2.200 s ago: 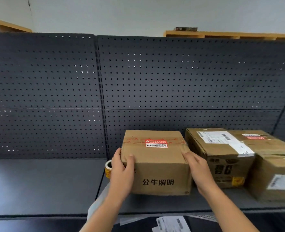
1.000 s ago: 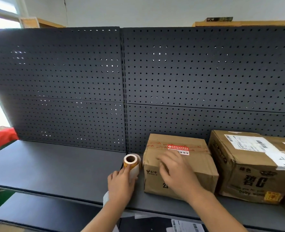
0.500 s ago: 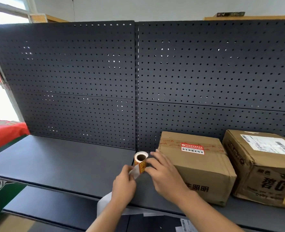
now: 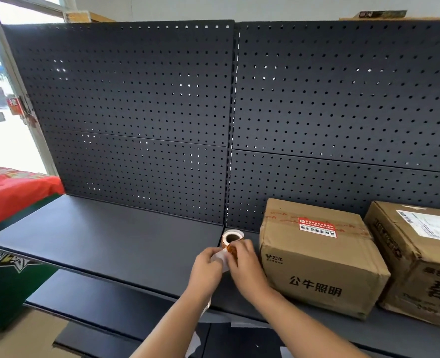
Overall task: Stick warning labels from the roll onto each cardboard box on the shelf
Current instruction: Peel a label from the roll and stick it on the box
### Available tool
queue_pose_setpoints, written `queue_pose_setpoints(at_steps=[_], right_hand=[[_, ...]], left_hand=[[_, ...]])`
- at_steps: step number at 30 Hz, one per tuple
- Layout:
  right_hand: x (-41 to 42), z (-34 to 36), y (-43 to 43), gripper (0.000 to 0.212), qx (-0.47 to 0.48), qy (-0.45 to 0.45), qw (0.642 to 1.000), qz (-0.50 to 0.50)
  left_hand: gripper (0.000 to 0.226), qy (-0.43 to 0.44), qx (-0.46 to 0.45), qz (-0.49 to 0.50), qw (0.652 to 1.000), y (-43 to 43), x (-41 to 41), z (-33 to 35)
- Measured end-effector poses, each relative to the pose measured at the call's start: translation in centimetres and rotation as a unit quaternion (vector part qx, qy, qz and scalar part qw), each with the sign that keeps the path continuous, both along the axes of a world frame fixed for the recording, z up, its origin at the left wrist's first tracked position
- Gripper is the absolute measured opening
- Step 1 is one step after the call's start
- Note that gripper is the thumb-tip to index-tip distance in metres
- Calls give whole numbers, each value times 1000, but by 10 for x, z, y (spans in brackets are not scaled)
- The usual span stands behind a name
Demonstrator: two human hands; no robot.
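Left hand: fingers pinch the white backing strip. Right hand: fingers clamped on the label roll, just left of the nearest cardboard box. That box already carries a red warning label. Box to its right: cannot tell, top is cropped.

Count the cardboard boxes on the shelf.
2. The red-labelled box sits right of the label roll; the second box stands beside it at the frame's right edge. More may be out of view.
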State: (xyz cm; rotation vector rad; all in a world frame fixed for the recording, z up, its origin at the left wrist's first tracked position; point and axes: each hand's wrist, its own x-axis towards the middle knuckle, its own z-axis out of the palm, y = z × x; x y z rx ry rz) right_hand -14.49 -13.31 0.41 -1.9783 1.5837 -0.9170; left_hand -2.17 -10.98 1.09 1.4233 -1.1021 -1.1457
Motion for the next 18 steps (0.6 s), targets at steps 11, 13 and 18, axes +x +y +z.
queue_pose_setpoints(at_steps=[11, 13, 18], right_hand=[[-3, -10, -4, 11, 0, -106, 994, -21], [-4, -12, -4, 12, 3, -109, 994, -20], [-4, -18, -4, 14, 10, -115, 993, -22]], left_hand=[[16, 77, -25, 22, 996, -4, -13, -13], [15, 66, -25, 24, 997, -4, -13, -14], [15, 36, -30, 15, 999, -2, -11, -17]])
